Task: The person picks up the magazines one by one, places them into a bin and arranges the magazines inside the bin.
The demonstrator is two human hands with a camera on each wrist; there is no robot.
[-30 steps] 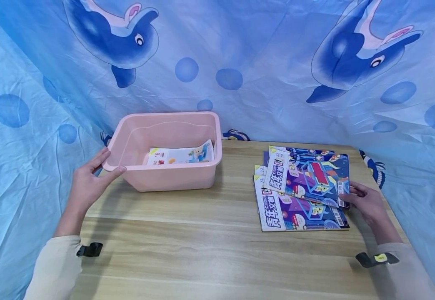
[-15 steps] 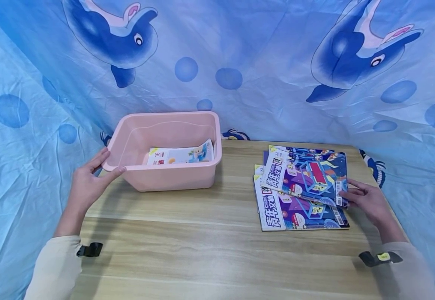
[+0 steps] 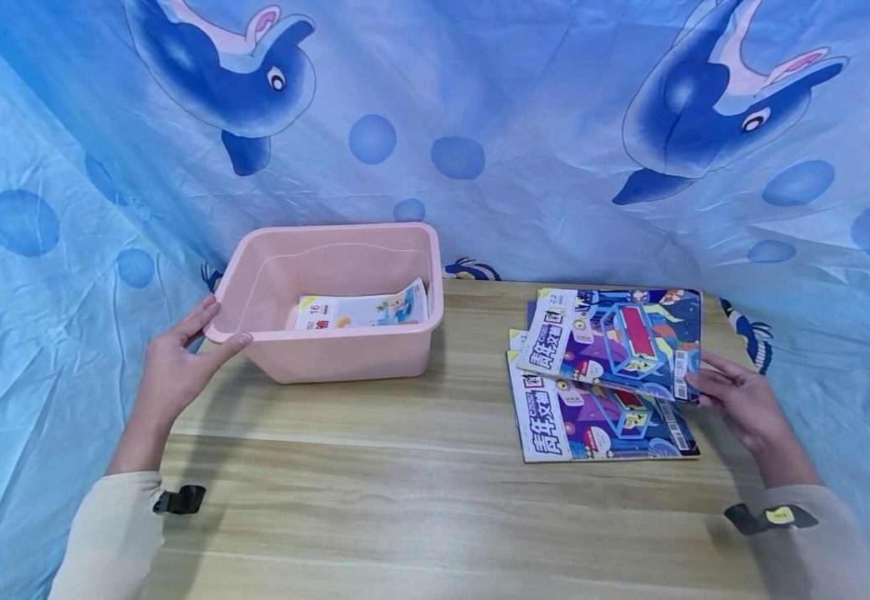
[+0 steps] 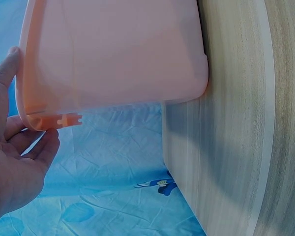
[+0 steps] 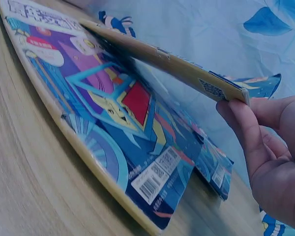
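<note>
A pink plastic tub (image 3: 333,354) (image 4: 113,54) stands at the table's back left, with one magazine (image 3: 363,312) lying inside it. My left hand (image 3: 180,367) (image 4: 14,162) holds the tub's left corner, thumb on the rim and fingers under the lip. On the right lies a loose stack of purple-and-blue magazines (image 3: 592,429) (image 5: 103,128). My right hand (image 3: 735,400) (image 5: 265,147) pinches the right edge of the top magazine (image 3: 618,342) (image 5: 177,66) and holds it tilted up off the stack.
The wooden table (image 3: 405,492) runs from the tub to the stack. Blue dolphin-print cloth (image 3: 480,125) hangs close behind and along both sides. Black bands sit on both cream sleeves.
My right hand has lifted the top magazine's right edge higher off the stack and drawn it slightly back. The left hand and tub have not moved.
</note>
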